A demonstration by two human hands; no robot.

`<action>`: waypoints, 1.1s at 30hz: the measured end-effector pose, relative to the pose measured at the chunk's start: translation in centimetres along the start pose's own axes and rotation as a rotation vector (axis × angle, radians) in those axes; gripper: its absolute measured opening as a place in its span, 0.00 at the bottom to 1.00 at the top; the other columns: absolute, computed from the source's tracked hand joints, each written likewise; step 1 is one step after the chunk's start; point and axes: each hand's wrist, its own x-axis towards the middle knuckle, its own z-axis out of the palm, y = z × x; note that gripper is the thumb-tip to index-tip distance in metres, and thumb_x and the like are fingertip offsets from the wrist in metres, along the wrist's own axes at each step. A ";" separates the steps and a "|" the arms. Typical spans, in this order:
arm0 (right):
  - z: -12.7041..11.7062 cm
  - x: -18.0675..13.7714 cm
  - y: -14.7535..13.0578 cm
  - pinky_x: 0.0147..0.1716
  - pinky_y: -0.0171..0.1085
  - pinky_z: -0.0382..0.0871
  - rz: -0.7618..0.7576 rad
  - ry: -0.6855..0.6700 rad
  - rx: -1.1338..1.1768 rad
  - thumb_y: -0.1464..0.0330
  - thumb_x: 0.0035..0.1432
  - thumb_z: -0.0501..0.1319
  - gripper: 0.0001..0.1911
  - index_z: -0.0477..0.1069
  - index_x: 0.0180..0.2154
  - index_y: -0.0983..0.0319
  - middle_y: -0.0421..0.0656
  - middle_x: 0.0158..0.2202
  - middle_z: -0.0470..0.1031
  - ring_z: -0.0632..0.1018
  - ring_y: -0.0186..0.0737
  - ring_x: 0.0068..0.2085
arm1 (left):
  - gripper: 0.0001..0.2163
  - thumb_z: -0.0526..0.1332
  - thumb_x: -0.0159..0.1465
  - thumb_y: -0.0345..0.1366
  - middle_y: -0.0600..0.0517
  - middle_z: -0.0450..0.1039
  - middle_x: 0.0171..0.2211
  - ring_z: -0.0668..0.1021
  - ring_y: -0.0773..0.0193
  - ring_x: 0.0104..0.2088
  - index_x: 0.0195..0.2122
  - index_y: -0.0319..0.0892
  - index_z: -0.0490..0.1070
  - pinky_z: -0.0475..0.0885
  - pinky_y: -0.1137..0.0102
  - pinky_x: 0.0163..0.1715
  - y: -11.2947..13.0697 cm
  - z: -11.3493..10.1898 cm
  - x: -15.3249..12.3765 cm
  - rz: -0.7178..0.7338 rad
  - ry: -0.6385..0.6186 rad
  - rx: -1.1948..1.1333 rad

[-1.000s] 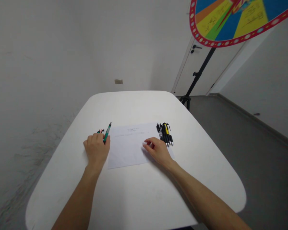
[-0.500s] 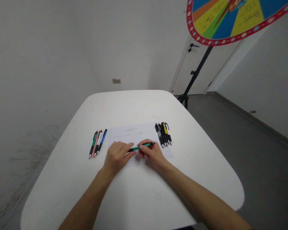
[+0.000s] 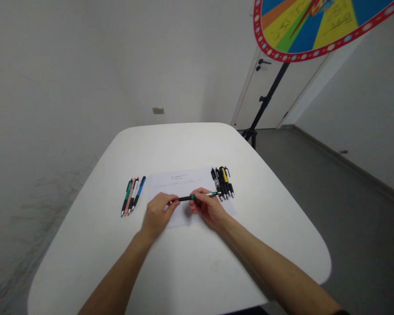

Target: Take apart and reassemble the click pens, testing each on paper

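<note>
A green and black pen (image 3: 185, 198) lies nearly level between my two hands, raised above a printed sheet of paper (image 3: 170, 180). The fingertips of my left hand (image 3: 158, 211) are closed on its left end. My right hand (image 3: 207, 208) pinches it around the middle, fingers curled beneath. A silver-looking length with a dark end sticks out to the right of that hand. Beyond my right hand, a row of mostly black pens (image 3: 221, 183), one with yellow, rests at the paper's right edge. Left of the paper lie several pens in green, pink, white and blue (image 3: 139, 190).
The white table (image 3: 180, 151) has rounded corners and meets a grey wall at the back. A colourful prize wheel (image 3: 302, 33) on a black stand (image 3: 269, 98) rises at the right, in front of a white door (image 3: 264, 111).
My fingers have shifted on the pen: its black grip now shows between my hands, and a silver-looking part shows at the right where green and black showed before. My left thumb has drawn in.
</note>
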 end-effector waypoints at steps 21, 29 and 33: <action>-0.2 -0.2 0.3 0.18 0.26 0.68 0.072 -0.059 0.057 0.65 0.43 0.74 0.14 0.72 0.25 0.64 0.41 0.20 0.78 0.75 0.30 0.20 | 0.11 0.54 0.69 0.38 0.53 0.77 0.25 0.78 0.69 0.25 0.35 0.40 0.71 0.72 0.75 0.26 0.2 0.0 -0.1 0.138 -0.053 0.068; -0.4 -0.2 0.2 0.20 0.24 0.70 0.156 -0.128 0.129 0.65 0.44 0.74 0.14 0.71 0.25 0.64 0.40 0.20 0.77 0.76 0.28 0.20 | 0.10 0.51 0.70 0.35 0.54 0.70 0.22 0.72 0.67 0.23 0.35 0.40 0.69 0.66 0.72 0.25 0.6 0.1 -0.1 0.327 -0.032 0.261; -0.5 -0.2 0.2 0.20 0.25 0.70 0.159 -0.139 0.133 0.66 0.44 0.74 0.13 0.72 0.25 0.64 0.40 0.20 0.77 0.76 0.29 0.20 | 0.13 0.49 0.71 0.35 0.54 0.65 0.20 0.68 0.66 0.22 0.31 0.41 0.67 0.62 0.71 0.24 0.8 0.1 0.1 0.367 -0.013 0.296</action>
